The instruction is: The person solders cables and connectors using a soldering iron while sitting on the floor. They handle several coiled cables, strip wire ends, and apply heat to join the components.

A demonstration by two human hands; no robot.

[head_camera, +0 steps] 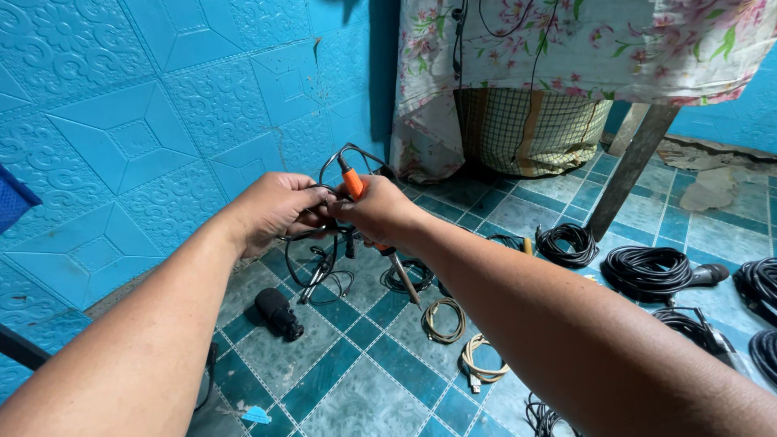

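My left hand (278,207) and my right hand (379,212) meet in front of me above the tiled floor. Both grip a thin black cable (344,154) that loops up above my fingers and hangs down in tangles below. In my right hand is also an orange-handled tool (354,183) whose metal shaft (403,279) sticks out downward under the palm. A black microphone (279,313) lies on the floor below my left hand.
Several coiled cables lie on the teal tiles: black coils (647,270) at right, beige coils (443,319) nearer me. A table leg (631,166) stands under a floral cloth (566,40), with a checked basket (530,129) beneath. A blue embossed wall (146,121) is at left.
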